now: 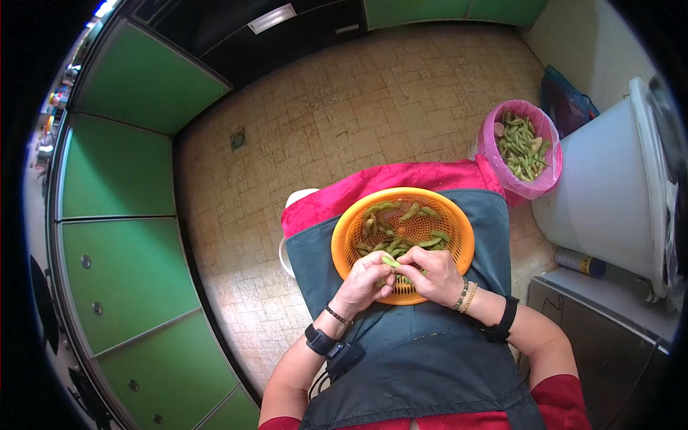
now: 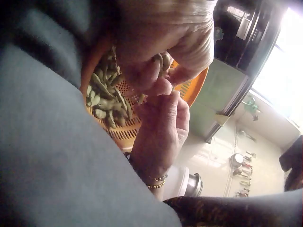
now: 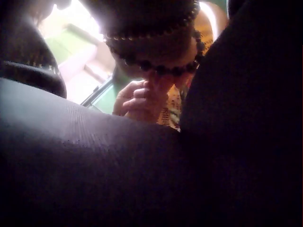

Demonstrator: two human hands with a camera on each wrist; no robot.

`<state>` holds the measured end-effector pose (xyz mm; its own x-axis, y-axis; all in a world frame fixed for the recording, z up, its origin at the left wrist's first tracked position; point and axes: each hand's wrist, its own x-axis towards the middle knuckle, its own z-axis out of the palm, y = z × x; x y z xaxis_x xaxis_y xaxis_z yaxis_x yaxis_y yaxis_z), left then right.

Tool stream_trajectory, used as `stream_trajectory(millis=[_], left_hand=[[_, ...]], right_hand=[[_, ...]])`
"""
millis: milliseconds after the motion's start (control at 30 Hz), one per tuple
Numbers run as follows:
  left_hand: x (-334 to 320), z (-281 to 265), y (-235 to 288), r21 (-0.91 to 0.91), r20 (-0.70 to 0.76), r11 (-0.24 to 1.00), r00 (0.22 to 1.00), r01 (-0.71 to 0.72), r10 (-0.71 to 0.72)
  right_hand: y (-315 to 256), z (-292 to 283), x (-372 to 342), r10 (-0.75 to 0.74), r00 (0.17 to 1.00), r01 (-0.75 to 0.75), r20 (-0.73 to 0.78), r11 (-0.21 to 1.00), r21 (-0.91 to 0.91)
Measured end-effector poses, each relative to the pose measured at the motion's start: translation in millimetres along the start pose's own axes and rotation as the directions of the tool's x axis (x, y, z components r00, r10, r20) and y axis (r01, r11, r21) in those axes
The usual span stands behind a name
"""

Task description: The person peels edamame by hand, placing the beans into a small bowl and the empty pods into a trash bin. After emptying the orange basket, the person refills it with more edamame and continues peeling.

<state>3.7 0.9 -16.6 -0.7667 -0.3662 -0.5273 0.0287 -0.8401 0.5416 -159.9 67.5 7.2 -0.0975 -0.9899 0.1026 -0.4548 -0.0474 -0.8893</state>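
An orange perforated basket (image 1: 467,247) rests on the person's lap, with several green pods (image 1: 440,235) spread around its inside. Over its near side, the left hand (image 1: 364,284) pinches a light green pod (image 1: 390,261) between thumb and fingers. The right hand (image 1: 434,275) meets it there, its fingertips pinching the same pod's near end. In the left wrist view the two hands touch fingertip to fingertip above the basket (image 2: 128,135), and a pod (image 2: 165,61) shows among the left hand's fingers (image 2: 150,71). The right wrist view is dark and shows little of the pod.
A bin with a pink bag (image 1: 489,143), full of pods, stands at the right beside a large white container (image 1: 598,179). A dark apron (image 1: 423,358) covers the lap. Green cabinets (image 1: 122,272) line the left side, and a spray can (image 1: 579,262) lies at the right.
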Motion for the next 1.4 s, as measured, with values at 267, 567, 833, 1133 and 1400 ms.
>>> stream_trajectory(millis=[267,567,833,1133,1400], left_hand=[[3,2,2,-0.033,-0.078,0.999,0.996,-0.038,0.035],[3,5,1,0.01,-0.112,0.999,0.993,-0.03,0.031],[1,7,-4,0.235,-0.059,0.972,0.998,-0.023,0.038],[6,10,2,0.213,-0.067,0.967,0.989,0.14,-0.128],[9,2,-6,0.116,-0.016,0.993,0.999,0.034,-0.032]], right_hand=[[1,11,2,0.039,0.999,-0.04,-0.038,0.999,-0.018],[6,7,8,0.566,0.717,-0.676,0.407,0.426,0.601],[16,-9,16,0.564,0.64,-0.768,0.522,0.483,0.421],[22,-3,9,0.368,0.725,-0.675,0.582,0.547,0.495],[15,-2,12,0.533,0.654,-0.75,0.536,0.37,0.548]])
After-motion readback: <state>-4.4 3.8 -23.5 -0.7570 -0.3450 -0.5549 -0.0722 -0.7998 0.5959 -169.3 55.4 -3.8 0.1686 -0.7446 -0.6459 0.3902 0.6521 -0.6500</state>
